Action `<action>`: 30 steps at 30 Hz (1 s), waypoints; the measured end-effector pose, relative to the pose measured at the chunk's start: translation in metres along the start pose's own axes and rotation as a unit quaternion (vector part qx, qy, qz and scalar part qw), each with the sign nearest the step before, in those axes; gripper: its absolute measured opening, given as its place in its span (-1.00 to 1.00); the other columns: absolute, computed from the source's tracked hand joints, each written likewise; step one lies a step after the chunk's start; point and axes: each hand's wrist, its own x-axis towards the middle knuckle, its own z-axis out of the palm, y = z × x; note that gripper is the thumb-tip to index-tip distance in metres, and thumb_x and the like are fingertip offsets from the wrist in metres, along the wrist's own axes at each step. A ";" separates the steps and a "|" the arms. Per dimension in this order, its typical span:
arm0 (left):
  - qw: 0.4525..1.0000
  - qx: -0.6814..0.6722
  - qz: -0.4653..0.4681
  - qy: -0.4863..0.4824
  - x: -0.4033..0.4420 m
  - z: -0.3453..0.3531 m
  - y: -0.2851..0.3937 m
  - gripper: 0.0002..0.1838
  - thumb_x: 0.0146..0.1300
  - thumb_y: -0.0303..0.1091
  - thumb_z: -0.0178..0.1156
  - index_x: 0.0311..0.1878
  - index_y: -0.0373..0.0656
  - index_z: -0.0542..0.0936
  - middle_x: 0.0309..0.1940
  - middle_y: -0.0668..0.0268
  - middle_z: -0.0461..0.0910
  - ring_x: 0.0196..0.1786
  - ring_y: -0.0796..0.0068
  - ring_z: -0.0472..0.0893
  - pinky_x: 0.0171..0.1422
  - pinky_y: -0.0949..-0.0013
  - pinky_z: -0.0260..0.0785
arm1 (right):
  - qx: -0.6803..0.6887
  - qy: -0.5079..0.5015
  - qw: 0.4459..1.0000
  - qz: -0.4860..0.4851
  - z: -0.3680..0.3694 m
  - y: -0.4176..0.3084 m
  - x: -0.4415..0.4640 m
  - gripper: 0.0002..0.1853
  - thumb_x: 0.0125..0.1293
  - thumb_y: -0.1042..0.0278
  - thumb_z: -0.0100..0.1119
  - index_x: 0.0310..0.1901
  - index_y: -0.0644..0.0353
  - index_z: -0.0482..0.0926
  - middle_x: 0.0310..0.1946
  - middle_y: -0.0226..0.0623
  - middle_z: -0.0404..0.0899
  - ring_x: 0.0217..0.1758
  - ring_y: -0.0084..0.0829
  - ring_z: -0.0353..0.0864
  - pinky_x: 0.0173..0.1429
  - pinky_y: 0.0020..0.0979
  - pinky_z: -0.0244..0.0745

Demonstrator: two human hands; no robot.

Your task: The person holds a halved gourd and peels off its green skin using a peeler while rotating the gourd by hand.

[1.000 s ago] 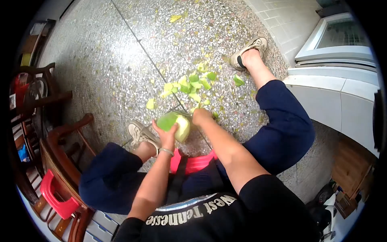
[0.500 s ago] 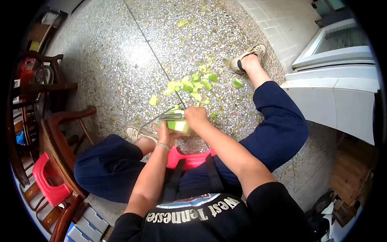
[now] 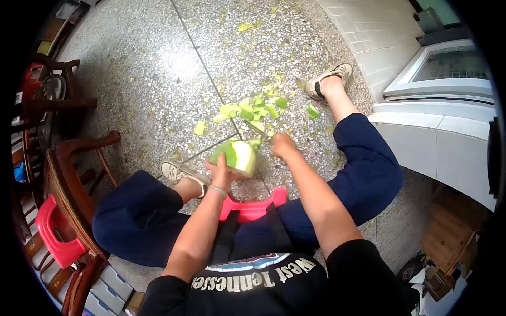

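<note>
Right hand [image 3: 283, 145], now off the round green-and-white fruit [image 3: 243, 157] at centre, is gripping a grey-bladed knife [image 3: 255, 126]; left hand [image 3: 220, 173] is clasping the part-pared fruit, green skin remaining.

The right hand [image 3: 283, 145] hides the handle of the bladed tool [image 3: 254, 125]. The green fruit [image 3: 236, 158] hides some of the left hand's [image 3: 221, 173] fingers, and the dark rim cuts off wooden furniture [image 3: 63, 104] at left.

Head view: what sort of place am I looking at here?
Probably a home, perhaps its front room or entryway, though a small shop isn't ruled out. Carved wooden chairs stand on a speckled stone floor, where green peelings lie scattered.
</note>
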 end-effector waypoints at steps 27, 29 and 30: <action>0.908 0.335 0.250 -0.018 0.023 0.037 0.048 -0.34 0.11 -0.06 0.21 0.19 -0.27 0.30 0.14 -0.09 0.24 0.17 0.07 0.28 0.29 0.20 0.10 | 0.739 -0.134 0.660 0.028 0.016 -0.003 -0.006 -0.53 0.19 0.18 0.20 0.12 0.12 0.43 -0.13 -0.24 0.54 -0.25 -0.33 0.59 -0.33 -0.23 0.59; 0.907 0.337 0.253 -0.030 0.023 0.045 0.051 -0.36 0.12 -0.07 0.20 0.18 -0.26 0.32 0.15 -0.08 0.24 0.18 0.06 0.28 0.29 0.20 0.10 | 0.726 -0.134 0.673 0.041 0.010 -0.001 0.000 -0.52 0.20 0.18 0.20 0.13 0.12 0.41 -0.10 -0.21 0.53 -0.19 -0.30 0.59 -0.28 -0.21 0.60; 0.904 0.338 0.257 -0.042 0.025 0.049 0.052 -0.38 0.13 -0.09 0.20 0.18 -0.26 0.33 0.15 -0.07 0.25 0.18 0.06 0.27 0.29 0.20 0.10 | 0.714 -0.134 0.686 0.053 0.008 0.001 0.003 -0.51 0.20 0.19 0.20 0.14 0.13 0.39 -0.07 -0.19 0.52 -0.13 -0.27 0.59 -0.23 -0.19 0.61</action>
